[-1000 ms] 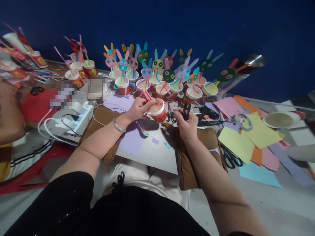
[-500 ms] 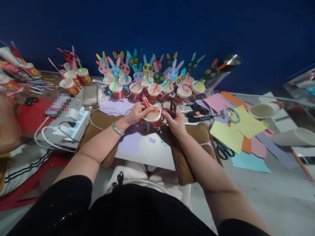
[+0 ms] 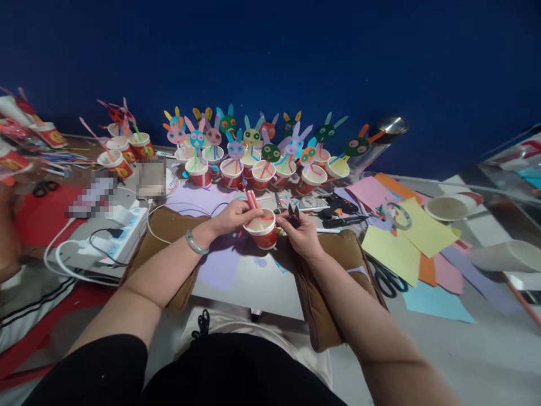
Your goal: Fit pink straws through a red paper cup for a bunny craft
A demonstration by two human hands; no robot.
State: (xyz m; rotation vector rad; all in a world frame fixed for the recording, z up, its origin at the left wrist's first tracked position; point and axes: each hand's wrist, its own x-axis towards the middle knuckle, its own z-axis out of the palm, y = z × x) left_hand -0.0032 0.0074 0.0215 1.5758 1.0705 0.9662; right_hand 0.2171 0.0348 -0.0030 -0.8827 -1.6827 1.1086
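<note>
A red and white paper cup [image 3: 262,239] stays upright over the middle of the work surface. My left hand [image 3: 234,217] is closed on its left rim, the thumb lying near a red-and-white striped strip [image 3: 252,199] that sticks up from the cup. On the other side, my right hand [image 3: 303,234] is closed around a dark tool with two pointed prongs [image 3: 293,214], perhaps small pliers. Its thumb and forefinger come to the cup's right side; whether they pinch something small there I cannot make out. Behind stand several cups with paper rabbit figures [image 3: 262,175].
Brown cushions [image 3: 327,304] lie under both forearms. Coloured paper sheets [image 3: 391,254], black scissors [image 3: 389,281] and a tape roll [image 3: 398,216] lie to the right. A white power strip [image 3: 127,234] with cables is on the left, near another person's arm [image 3: 6,225].
The view has shifted, so the scene sits lower. The cup looks more upright, and the striped strip stands more clearly above its rim. Both hands keep their holds.
</note>
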